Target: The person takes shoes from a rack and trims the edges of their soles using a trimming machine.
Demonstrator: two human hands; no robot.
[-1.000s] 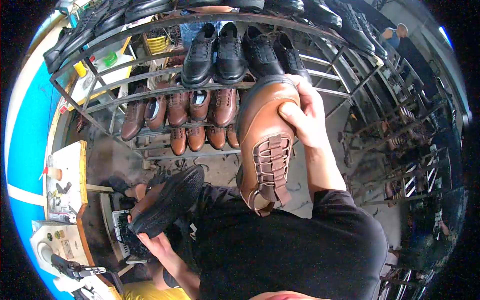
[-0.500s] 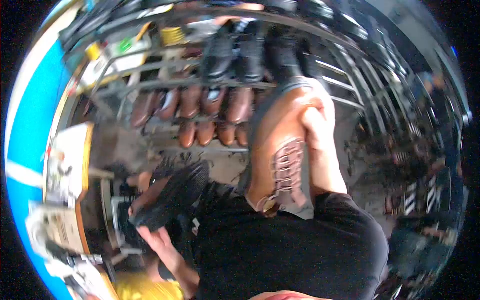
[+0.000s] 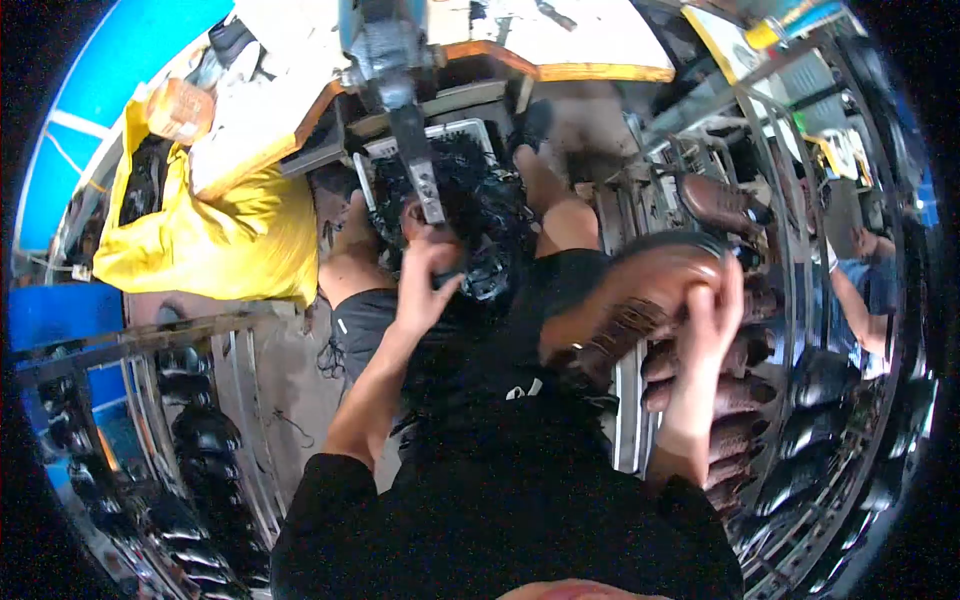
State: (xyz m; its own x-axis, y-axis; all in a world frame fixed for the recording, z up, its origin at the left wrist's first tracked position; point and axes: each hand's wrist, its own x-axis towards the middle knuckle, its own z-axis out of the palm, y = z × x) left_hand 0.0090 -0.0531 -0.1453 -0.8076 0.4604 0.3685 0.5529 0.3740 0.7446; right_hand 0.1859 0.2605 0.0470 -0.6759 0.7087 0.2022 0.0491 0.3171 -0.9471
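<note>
My right hand (image 3: 714, 318) grips a brown leather lace-up shoe (image 3: 655, 278) by its toe end, over my right thigh. Its laces and dark sole edge show. In front of my lap, my left hand (image 3: 428, 278) is beside the lower tip of a narrow metal machine arm (image 3: 408, 140). The left thumb stands apart from the fingers, which are blurred and partly hidden. I see no shoe in that hand. Beneath it, between my legs, a light-rimmed crate (image 3: 478, 128) holds a tangle of dark shiny scraps.
A white worktable (image 3: 600, 35) with a wooden edge lies ahead. At left is a yellow cloth bag (image 3: 225, 240) beside an orange tub (image 3: 180, 110). Racks of black shoes (image 3: 205, 430) stand at left, more brown shoes (image 3: 735, 440) at right. Another person's arm (image 3: 860, 310) shows far right.
My view has swung left from the shoe rack to the machine. The dark shoe in my left hand is no longer seen there. My right hand still holds the brown shoe, now lower.
</note>
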